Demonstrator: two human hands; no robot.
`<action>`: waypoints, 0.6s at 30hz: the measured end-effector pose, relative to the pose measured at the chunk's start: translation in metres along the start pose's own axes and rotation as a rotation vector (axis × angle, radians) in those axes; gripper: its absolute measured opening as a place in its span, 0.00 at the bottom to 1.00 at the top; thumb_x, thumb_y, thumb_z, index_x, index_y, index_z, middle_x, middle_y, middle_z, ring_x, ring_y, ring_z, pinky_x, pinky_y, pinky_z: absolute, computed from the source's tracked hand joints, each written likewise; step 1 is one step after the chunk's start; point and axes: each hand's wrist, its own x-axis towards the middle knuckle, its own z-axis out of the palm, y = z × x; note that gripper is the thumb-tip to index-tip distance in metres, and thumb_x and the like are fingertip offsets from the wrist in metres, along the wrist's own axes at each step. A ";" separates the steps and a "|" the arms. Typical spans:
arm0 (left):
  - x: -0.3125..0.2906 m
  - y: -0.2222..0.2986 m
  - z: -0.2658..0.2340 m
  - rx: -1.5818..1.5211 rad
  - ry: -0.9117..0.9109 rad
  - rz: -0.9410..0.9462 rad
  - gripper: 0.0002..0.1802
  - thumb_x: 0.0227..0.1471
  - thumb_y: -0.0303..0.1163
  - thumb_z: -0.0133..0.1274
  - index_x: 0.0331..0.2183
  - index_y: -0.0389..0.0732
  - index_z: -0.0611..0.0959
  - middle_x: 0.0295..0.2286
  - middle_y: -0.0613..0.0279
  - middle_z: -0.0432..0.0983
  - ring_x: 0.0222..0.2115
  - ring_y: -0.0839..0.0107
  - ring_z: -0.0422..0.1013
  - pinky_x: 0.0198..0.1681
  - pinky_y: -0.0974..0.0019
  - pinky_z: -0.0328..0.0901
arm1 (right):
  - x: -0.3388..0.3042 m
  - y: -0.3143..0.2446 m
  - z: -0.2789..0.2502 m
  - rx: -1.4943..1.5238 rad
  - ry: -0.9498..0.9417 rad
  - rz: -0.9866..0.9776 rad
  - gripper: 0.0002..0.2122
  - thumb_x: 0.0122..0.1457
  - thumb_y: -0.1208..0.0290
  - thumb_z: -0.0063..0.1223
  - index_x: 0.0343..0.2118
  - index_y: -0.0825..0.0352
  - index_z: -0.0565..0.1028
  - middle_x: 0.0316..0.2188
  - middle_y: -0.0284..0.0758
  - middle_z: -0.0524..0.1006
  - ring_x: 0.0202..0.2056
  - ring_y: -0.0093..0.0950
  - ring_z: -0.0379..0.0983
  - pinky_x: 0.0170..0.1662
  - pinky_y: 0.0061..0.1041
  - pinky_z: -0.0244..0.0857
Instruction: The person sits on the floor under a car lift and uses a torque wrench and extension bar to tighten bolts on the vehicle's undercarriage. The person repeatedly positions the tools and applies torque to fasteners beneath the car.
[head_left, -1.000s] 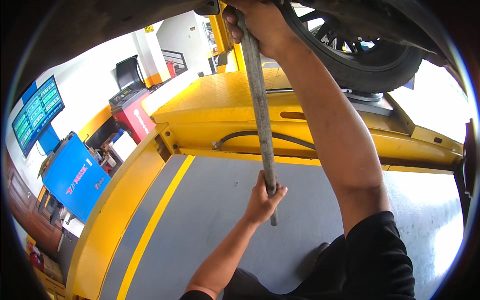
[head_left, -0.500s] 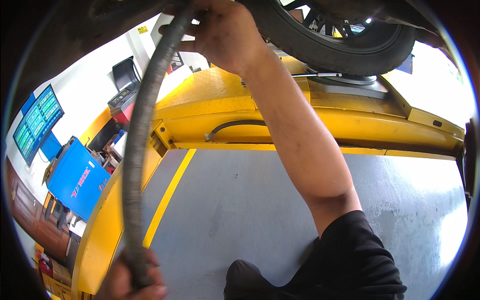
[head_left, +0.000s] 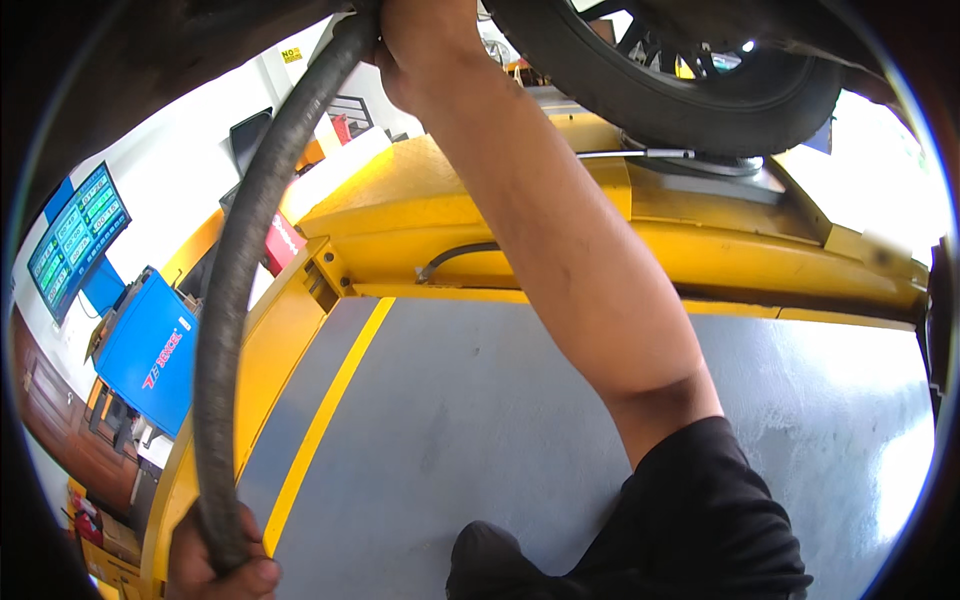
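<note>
A long dark pipe (head_left: 222, 310) with a scuffed surface runs from the lower left up to the top of the view, and looks curved here. Around its lower end, my left hand (head_left: 205, 560) is closed, thumb and fingers wrapped on it. My right arm reaches up across the middle. Beside the pipe's upper end is my right hand (head_left: 425, 50), right under the dark vehicle underside (head_left: 190, 60); its fingers are hidden at the top edge. What the pipe's upper end meets cannot be made out.
A tyre (head_left: 690, 110) rests on a round plate (head_left: 725, 165) upon the yellow lift (head_left: 450, 250) ahead. A short black hose (head_left: 460, 255) hangs at the lift's side. Left are a blue cabinet (head_left: 150, 350) and a screen (head_left: 80, 240). A yellow line (head_left: 330, 420) crosses the grey floor (head_left: 430, 420).
The pipe's lower end and my left hand have swung left and slightly down. My right hand has moved up and slightly left; its fingers, partly visible before, are now out of sight.
</note>
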 end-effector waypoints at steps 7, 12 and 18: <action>0.043 -0.061 0.039 -0.222 -0.050 -0.042 0.22 0.49 0.22 0.62 0.42 0.39 0.68 0.20 0.62 0.69 0.12 0.72 0.68 0.16 0.66 0.68 | 0.007 0.073 0.000 -0.074 0.009 0.082 0.06 0.70 0.65 0.47 0.43 0.61 0.69 0.28 0.33 0.72 0.29 0.26 0.71 0.31 0.34 0.69; 0.127 -0.175 0.099 -0.227 -0.125 0.096 0.14 0.58 0.30 0.61 0.40 0.39 0.72 0.27 0.65 0.73 0.26 0.75 0.74 0.32 0.69 0.71 | -0.067 0.056 -0.023 -0.061 0.078 0.242 0.10 0.69 0.66 0.50 0.48 0.63 0.68 0.29 0.36 0.73 0.24 0.31 0.73 0.29 0.32 0.70; 0.211 -0.208 0.222 -0.559 -0.409 0.182 0.13 0.59 0.36 0.62 0.35 0.39 0.76 0.25 0.65 0.74 0.27 0.75 0.74 0.33 0.68 0.70 | -0.133 0.040 -0.059 -0.350 -0.072 0.328 0.16 0.73 0.61 0.45 0.56 0.64 0.65 0.27 0.34 0.69 0.20 0.25 0.68 0.26 0.29 0.67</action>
